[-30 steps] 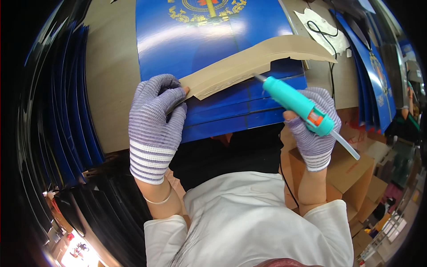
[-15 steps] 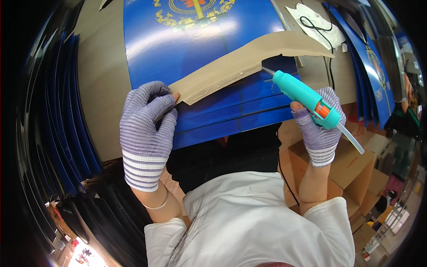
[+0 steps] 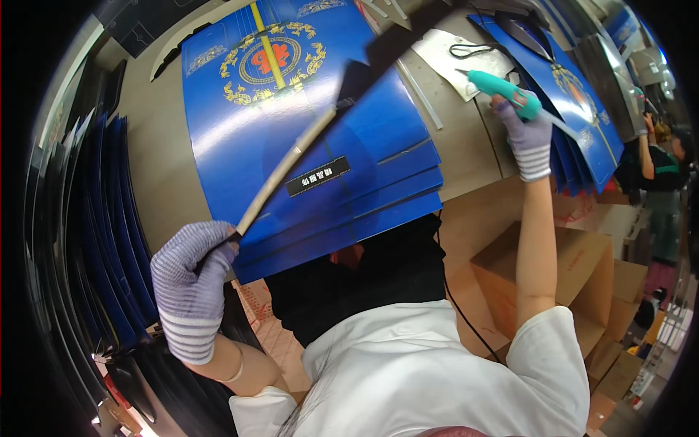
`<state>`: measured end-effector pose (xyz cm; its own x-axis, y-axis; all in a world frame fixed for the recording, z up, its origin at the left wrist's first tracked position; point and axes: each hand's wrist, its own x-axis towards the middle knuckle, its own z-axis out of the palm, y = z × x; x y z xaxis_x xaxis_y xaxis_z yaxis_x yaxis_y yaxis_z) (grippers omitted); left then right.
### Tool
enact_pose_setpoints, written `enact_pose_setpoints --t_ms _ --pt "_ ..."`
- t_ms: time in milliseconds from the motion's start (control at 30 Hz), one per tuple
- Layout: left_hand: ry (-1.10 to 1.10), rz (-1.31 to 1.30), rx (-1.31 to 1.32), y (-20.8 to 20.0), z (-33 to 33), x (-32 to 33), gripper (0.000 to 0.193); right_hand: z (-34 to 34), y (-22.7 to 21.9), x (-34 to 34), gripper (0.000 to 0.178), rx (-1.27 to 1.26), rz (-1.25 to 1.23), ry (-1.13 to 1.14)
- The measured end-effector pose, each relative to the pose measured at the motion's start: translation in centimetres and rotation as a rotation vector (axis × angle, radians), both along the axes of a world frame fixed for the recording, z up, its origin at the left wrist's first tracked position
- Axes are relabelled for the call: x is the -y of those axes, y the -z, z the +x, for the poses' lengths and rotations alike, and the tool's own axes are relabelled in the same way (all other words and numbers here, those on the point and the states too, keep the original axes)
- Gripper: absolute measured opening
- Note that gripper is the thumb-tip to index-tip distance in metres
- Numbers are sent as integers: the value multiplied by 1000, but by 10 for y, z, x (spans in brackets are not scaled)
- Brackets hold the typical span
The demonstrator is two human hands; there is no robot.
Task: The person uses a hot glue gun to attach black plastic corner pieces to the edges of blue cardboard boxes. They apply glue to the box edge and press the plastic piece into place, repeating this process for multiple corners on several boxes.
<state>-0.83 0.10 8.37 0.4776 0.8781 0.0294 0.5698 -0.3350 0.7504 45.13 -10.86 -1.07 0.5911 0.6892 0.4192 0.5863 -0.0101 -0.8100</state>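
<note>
Brown table (image 3: 156,171) spans the upper half of the frame, with cardboard boxes (image 3: 571,273) below its edge at the lower right. On my camera view, a stack of blue printed sheets (image 3: 244,149) lies at upper center. I observe the left hand (image 3: 191,280) at center left, fingers clamped on the lower end of a cardboard strip (image 3: 314,133). The strip runs diagonally across the stack to the top edge; I cannot tell whether it touches the sheets. I observe the right hand (image 3: 530,140) at upper right, closed around a teal glue gun (image 3: 504,93), nozzle toward the upper left, near white paper (image 3: 441,54).
</note>
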Motion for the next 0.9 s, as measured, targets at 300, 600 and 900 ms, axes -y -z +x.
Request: enact_pose_setpoints --t_ms 300,600,900 --pt "412 -411 -229 -17 11 -57 13 -6 -44 26 52 261 -478 120" --pt "109 357 -322 8 11 -38 53 -121 -85 20 29 742 -237 -448" --pt "191 408 -89 46 8 -3 40 -140 -64 -38 31 1012 -234 -728"
